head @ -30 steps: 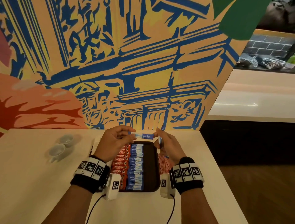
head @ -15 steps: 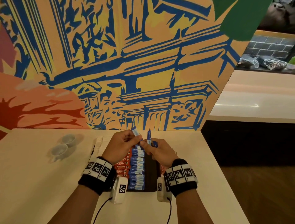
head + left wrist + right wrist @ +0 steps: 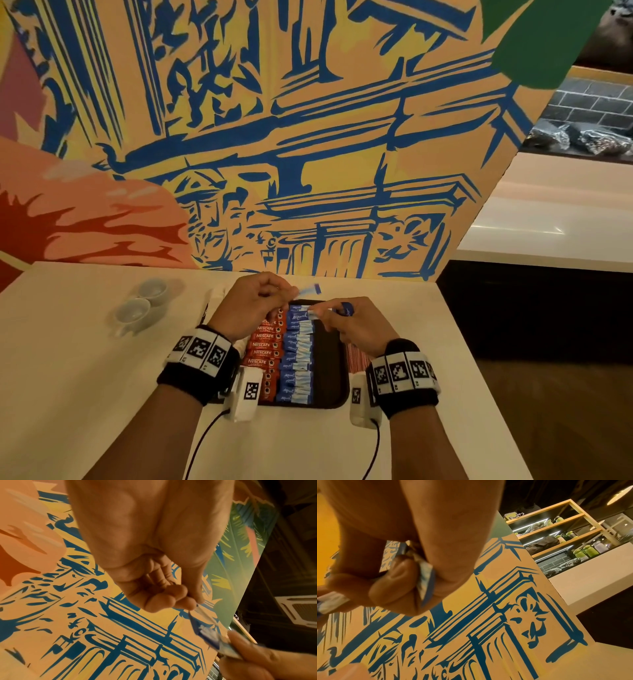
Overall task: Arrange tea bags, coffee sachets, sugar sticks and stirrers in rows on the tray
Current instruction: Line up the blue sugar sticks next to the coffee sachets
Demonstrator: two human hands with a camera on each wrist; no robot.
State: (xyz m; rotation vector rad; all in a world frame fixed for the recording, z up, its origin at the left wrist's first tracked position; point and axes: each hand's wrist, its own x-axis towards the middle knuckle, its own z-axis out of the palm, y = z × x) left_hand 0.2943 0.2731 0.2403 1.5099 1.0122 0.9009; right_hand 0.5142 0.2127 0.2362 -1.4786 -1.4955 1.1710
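1. Head view: left hand (image 3: 251, 305) raised over the tray's far end, fingertips pinching a blue sugar stick (image 3: 310, 290) that juts rightward in the air. A second ago held level between both hands, half a second ago tipped upright; now separated, so probably one stick peeled off for placing.
2. Same view: right hand (image 3: 356, 325) lowered onto the tray (image 3: 329, 373), fingers curled round more blue sticks (image 3: 344, 309), fingertips near the top of the blue sugar row (image 3: 298, 356). Red coffee sachets (image 3: 265, 349) in a full row just left of it. Right part of the tray bare and dark; tea bags and stirrers not yet laid there, as far as can be told.
3. Same view: two small cups (image 3: 142, 301) well left on the table (image 3: 68, 394); striped packets (image 3: 356, 358) beside the tray's right rim, half hidden by the wrist. Nothing seen blocking the row except the hands themselves.
4. Left wrist view: thumb and curled fingers (image 3: 171, 599) nipping the stick's end; blurred.
5. Right wrist view: bundle of sticks (image 3: 426, 577) clamped between thumb and curled fingers.
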